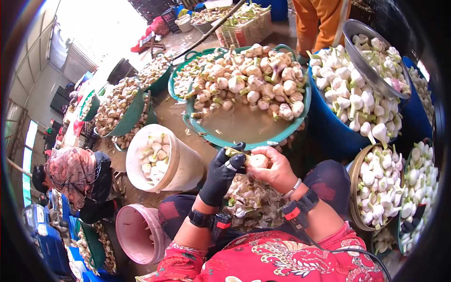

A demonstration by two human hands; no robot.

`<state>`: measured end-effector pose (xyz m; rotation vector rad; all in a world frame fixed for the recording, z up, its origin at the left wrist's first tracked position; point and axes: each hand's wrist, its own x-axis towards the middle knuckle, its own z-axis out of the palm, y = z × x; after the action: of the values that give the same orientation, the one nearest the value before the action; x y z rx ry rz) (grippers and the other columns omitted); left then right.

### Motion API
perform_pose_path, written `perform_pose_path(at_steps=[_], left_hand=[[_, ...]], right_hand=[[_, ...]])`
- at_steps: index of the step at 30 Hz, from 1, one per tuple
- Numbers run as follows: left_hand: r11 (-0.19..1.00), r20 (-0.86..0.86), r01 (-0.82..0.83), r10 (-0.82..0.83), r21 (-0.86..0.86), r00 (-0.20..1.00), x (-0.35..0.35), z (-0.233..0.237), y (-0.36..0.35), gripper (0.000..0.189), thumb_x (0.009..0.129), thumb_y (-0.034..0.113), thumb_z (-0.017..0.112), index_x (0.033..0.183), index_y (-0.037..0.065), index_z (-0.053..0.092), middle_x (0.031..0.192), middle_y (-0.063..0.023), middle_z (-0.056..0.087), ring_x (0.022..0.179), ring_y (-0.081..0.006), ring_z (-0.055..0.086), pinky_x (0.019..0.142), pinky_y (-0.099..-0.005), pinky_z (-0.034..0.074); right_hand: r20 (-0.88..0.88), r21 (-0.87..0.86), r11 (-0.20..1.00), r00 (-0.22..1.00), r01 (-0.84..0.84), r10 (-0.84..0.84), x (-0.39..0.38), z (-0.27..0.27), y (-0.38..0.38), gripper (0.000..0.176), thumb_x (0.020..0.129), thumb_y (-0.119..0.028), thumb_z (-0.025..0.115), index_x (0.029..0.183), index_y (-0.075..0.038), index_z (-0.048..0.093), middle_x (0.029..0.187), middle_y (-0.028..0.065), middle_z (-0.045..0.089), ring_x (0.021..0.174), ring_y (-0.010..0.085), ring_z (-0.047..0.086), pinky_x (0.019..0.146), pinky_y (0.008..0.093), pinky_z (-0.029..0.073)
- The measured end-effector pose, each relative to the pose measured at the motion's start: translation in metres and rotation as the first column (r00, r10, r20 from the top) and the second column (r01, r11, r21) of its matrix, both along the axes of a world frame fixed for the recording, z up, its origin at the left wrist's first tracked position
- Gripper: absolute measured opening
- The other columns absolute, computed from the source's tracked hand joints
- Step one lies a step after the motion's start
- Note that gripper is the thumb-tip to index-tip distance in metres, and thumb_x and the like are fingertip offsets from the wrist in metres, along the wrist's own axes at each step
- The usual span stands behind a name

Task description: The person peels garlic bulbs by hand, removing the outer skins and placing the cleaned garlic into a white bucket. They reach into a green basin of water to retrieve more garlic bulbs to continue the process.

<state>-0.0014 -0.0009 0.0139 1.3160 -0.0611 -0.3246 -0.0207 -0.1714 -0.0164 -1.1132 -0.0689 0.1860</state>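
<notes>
My left hand (221, 176), in a black glove, is closed around the stem end of a garlic bulb, with a light band on one finger. My bare right hand (277, 171) grips the round end of the same garlic bulb (257, 161). The bulb is brownish white, and its greenish stem shows between the gloved fingers. Below both hands, between my knees, lies a heap of loose garlic peels (253, 199). Just beyond my hands stands a green tub (213, 137) with muddy water and many unpeeled bulbs.
A white bucket (188, 164) with cleaned bulbs and a pink bucket (136, 235) stand at left. On the right are a blue barrel (329, 110) heaped with white garlic, a metal basin (350, 35) and a tan-rimmed bucket (354, 188). A co-worker (77, 176) sits left; another person's orange trousers (324, 19) show behind.
</notes>
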Motion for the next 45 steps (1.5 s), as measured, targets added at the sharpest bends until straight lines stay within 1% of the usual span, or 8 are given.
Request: perform_pose_path(at_steps=[2,10,17,30,35,40,42,45], left_hand=[[0.990,0.079,-0.021,0.010,0.140,0.997,0.003,-0.006,-0.002,0.030,0.092,0.016,0.058,0.118,0.001,0.056,0.100,-0.0041,0.063,0.082,-0.0108,0.060,0.070,-0.0268,0.053],[1.000,-0.034,0.022,-0.021,0.020,0.999,0.000,-0.004,-0.001,0.033,0.089,0.010,0.058,0.120,-0.001,0.057,0.101,-0.0071,0.064,0.084,-0.0137,0.062,0.074,-0.0285,0.052],[0.993,0.030,0.000,-0.003,0.119,1.000,-0.004,-0.002,0.003,0.028,0.090,0.014,0.057,0.113,-0.002,0.059,0.094,-0.0061,0.065,0.080,-0.0129,0.062,0.071,-0.0268,0.052],[0.992,0.154,0.055,-0.072,0.116,0.985,-0.010,-0.003,0.004,0.018,0.093,0.006,0.047,0.100,-0.006,0.058,0.090,-0.0085,0.057,0.077,-0.0162,0.063,0.067,-0.0291,0.056],[0.999,-0.164,-0.001,0.009,0.048,0.986,-0.007,-0.015,0.003,0.022,0.087,0.011,0.059,0.106,-0.001,0.061,0.089,-0.0025,0.064,0.077,-0.0120,0.061,0.070,-0.0267,0.051],[0.935,0.113,-0.055,0.016,0.350,0.993,-0.002,-0.025,0.016,0.017,0.081,0.001,0.056,0.096,0.002,0.065,0.081,-0.0033,0.064,0.072,-0.0150,0.061,0.064,-0.0296,0.049],[0.613,0.529,-0.206,-0.408,0.763,0.744,0.005,-0.022,0.017,0.016,0.081,0.000,0.056,0.094,0.003,0.065,0.082,-0.0029,0.065,0.071,-0.0153,0.061,0.064,-0.0306,0.049],[0.708,0.470,-0.107,-0.340,0.698,0.815,-0.001,-0.024,0.017,0.018,0.083,0.001,0.055,0.100,0.004,0.063,0.086,-0.0034,0.065,0.079,-0.0149,0.061,0.067,-0.0304,0.049]], right_hand=[[0.071,-0.139,0.990,0.997,0.014,-0.004,-0.001,0.002,-0.004,0.045,0.074,-0.008,0.075,0.114,-0.002,0.054,0.099,0.0029,0.059,0.085,0.0093,0.058,0.077,0.0260,0.050],[-0.149,0.374,0.927,0.986,-0.013,0.074,0.002,-0.011,0.001,0.037,0.089,-0.027,0.063,0.107,0.002,0.051,0.078,0.0014,0.053,0.064,0.0082,0.049,0.061,0.0233,0.044],[-0.006,0.156,0.985,0.998,-0.068,0.070,0.003,-0.012,0.006,0.054,0.085,-0.032,0.069,0.119,0.000,0.043,0.092,0.0036,0.055,0.073,0.0083,0.051,0.065,0.0241,0.046],[-0.240,0.291,0.956,0.966,-0.027,0.101,0.001,-0.013,0.006,0.037,0.087,-0.037,0.065,0.100,-0.005,0.053,0.079,-0.0002,0.054,0.071,0.0096,0.057,0.067,0.0255,0.053],[-0.075,0.195,0.980,0.996,-0.027,0.042,0.002,-0.024,0.008,0.035,0.090,-0.036,0.061,0.101,-0.004,0.052,0.079,0.0020,0.057,0.071,0.0124,0.059,0.060,0.0255,0.050],[-0.246,0.608,0.683,0.721,-0.405,0.648,0.006,-0.019,-0.011,0.033,0.091,-0.036,0.054,0.096,-0.005,0.059,0.080,0.0070,0.063,0.069,0.0194,0.064,0.057,0.0273,0.049],[-0.201,0.638,0.614,0.669,-0.465,0.715,0.004,-0.020,-0.007,0.034,0.090,-0.037,0.054,0.098,-0.004,0.059,0.081,0.0079,0.063,0.069,0.0203,0.064,0.058,0.0283,0.051],[-0.113,0.643,0.544,0.636,-0.539,0.764,0.003,-0.022,-0.004,0.037,0.089,-0.038,0.055,0.101,-0.004,0.058,0.083,0.0090,0.064,0.071,0.0217,0.065,0.061,0.0295,0.053]])
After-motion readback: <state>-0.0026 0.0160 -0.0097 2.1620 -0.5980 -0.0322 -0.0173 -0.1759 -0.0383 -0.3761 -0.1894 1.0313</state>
